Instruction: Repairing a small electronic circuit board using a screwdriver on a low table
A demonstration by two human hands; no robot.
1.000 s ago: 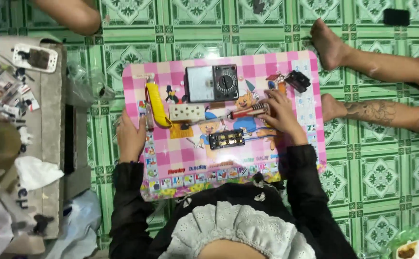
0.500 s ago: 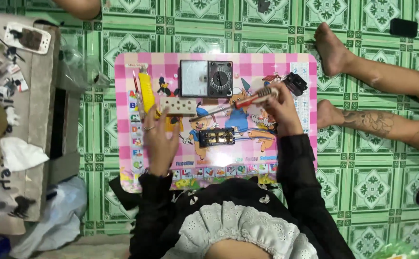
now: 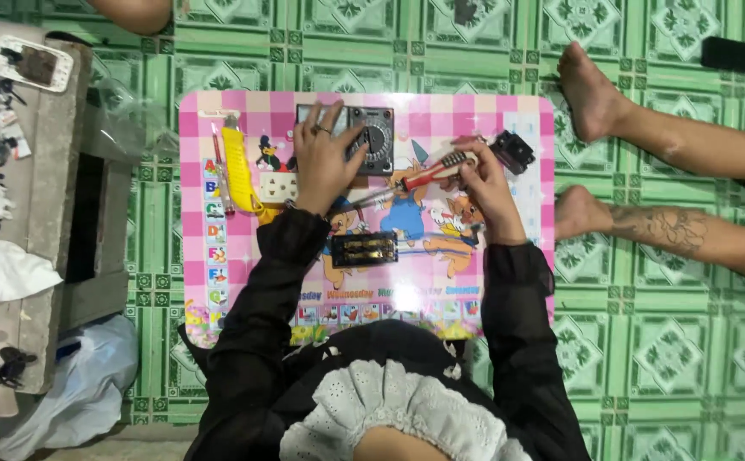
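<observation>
On table (image 3: 236,282): two hands (image 3: 325,162), one screwdriver (image 3: 415,177).

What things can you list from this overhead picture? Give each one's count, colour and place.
Small table: one, pink checked with cartoon prints, on the green tiled floor.
Meter: one, dark grey, table's far edge, under the left hand.
Screwdriver: one, red handle, in the right hand.
Cutter: one, yellow, table's left side.
Socket block: one, white, beside the cutter.
Black component: one, table's middle.
Black plug: one, far right of the table.
Another person's legs: two, bare, right.
Left hand: on the meter.
Right hand: gripping the screwdriver.
</observation>
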